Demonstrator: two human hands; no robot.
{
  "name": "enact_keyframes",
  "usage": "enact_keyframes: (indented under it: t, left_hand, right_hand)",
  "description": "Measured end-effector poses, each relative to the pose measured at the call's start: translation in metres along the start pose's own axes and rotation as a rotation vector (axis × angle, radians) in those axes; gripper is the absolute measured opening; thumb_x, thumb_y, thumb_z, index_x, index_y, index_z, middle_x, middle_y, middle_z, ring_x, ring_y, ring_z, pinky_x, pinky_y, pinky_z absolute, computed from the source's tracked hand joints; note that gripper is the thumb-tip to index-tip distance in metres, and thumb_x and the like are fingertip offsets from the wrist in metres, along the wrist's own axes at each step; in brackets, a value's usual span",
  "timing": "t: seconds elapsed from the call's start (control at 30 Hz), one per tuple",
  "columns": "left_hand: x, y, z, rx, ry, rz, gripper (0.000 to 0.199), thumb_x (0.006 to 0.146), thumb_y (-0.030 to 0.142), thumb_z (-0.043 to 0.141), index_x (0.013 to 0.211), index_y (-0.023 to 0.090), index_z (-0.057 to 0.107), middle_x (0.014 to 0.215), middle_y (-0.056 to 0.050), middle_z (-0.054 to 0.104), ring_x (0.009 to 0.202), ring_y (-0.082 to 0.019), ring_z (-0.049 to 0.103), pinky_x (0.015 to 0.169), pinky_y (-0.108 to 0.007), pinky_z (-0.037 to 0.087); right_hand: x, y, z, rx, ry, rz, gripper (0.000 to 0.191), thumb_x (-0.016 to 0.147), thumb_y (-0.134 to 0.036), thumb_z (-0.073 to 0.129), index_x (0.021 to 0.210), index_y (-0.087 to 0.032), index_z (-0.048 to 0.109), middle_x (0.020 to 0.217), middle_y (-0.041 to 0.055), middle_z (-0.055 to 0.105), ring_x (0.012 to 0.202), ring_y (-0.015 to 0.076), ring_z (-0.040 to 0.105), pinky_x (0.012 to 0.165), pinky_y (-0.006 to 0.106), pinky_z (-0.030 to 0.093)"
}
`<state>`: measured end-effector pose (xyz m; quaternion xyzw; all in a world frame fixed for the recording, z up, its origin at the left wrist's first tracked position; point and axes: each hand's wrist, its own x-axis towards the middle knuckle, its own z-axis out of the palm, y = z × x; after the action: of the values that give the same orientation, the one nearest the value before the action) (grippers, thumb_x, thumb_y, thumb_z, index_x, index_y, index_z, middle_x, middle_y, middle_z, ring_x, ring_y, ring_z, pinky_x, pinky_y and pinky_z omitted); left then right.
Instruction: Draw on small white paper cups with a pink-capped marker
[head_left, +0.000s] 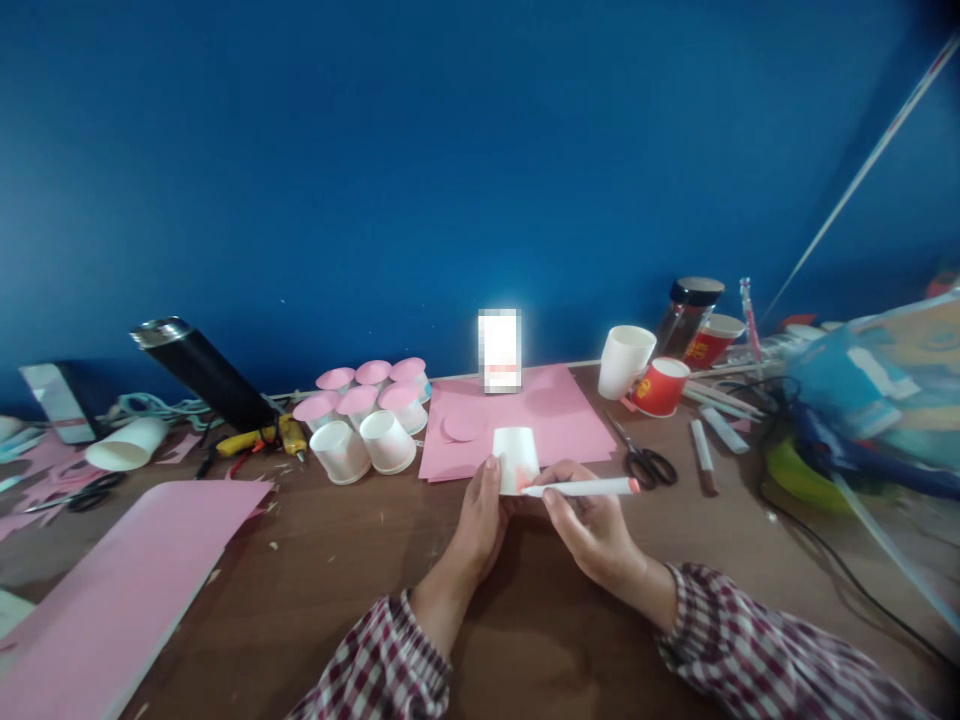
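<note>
My left hand (480, 518) is closed round the left side of a small white paper cup (514, 452), near the middle of the table. Pinched in my right hand (592, 525) is a white marker (596, 487) with a pinkish-red end. Its tip touches the lower part of the cup, where a faint pink mark shows. Behind the cup lie pink sheets (555, 420) with a pink paper disc (463, 427) on them. Left of these stand several white cups (340, 452), most with pink discs on top.
Black scissors (651, 467), a marker (703, 455), a red cup (661, 387) and a white cup (626, 362) are to the right. Leftward are a black flask (206, 375), yellow tool (247, 441) and large pink sheet (135, 600). A blue wall (450, 180) rises behind.
</note>
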<state>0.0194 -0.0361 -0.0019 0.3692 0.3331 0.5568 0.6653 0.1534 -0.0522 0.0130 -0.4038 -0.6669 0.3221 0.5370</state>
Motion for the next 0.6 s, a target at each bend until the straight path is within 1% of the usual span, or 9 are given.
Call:
enact_keyframes:
  t: [0.13, 0.23, 0.37, 0.5, 0.6]
  left_hand:
    - [0.000, -0.003, -0.003, 0.002, 0.015, 0.027, 0.039, 0.088, 0.048, 0.045, 0.090, 0.013, 0.061, 0.083, -0.009, 0.062, 0.074, -0.017, 0.055, 0.072, -0.032, 0.045]
    - [0.000, -0.004, -0.005, 0.015, 0.003, 0.037, 0.038, 0.089, 0.047, 0.043, 0.092, 0.014, 0.061, 0.085, -0.009, 0.063, 0.074, -0.017, 0.056, 0.072, -0.032, 0.045]
    - [0.000, -0.003, -0.004, 0.020, -0.021, 0.040, 0.039, 0.089, 0.048, 0.044, 0.095, 0.014, 0.061, 0.096, -0.011, 0.065, 0.085, -0.021, 0.059, 0.078, -0.034, 0.046]
    - [0.000, -0.002, -0.003, 0.012, -0.011, 0.032, 0.039, 0.089, 0.048, 0.043, 0.096, 0.014, 0.062, 0.098, -0.011, 0.066, 0.089, -0.021, 0.061, 0.083, -0.035, 0.047]
    - [0.000, -0.002, -0.003, 0.003, -0.006, 0.036, 0.039, 0.089, 0.047, 0.044, 0.097, 0.014, 0.062, 0.099, -0.011, 0.067, 0.090, -0.021, 0.061, 0.086, -0.036, 0.046]
  right_hand:
    - [-0.002, 0.006, 0.000, 0.009, 0.079, 0.034, 0.009, 0.089, -0.026, 0.053, 0.093, -0.020, 0.059, 0.086, 0.0048, 0.064, 0.075, 0.0168, 0.062, 0.065, 0.026, 0.050]
    - [-0.002, 0.011, 0.001, -0.002, 0.106, 0.060, 0.011, 0.089, -0.029, 0.054, 0.095, -0.020, 0.058, 0.089, 0.0062, 0.065, 0.079, 0.0182, 0.063, 0.067, 0.028, 0.052]
    - [-0.001, 0.013, 0.002, -0.008, 0.113, 0.046, 0.013, 0.090, -0.030, 0.054, 0.096, -0.021, 0.059, 0.089, 0.0059, 0.065, 0.079, 0.0184, 0.063, 0.070, 0.029, 0.052]
    - [-0.001, 0.013, 0.002, -0.029, 0.111, 0.030, 0.013, 0.090, -0.030, 0.054, 0.097, -0.021, 0.059, 0.090, 0.0055, 0.064, 0.079, 0.0181, 0.062, 0.069, 0.029, 0.052]
    - [0.000, 0.014, 0.002, -0.035, 0.119, 0.019, 0.014, 0.090, -0.031, 0.053, 0.097, -0.021, 0.059, 0.090, 0.0061, 0.065, 0.082, 0.0191, 0.062, 0.072, 0.030, 0.052]
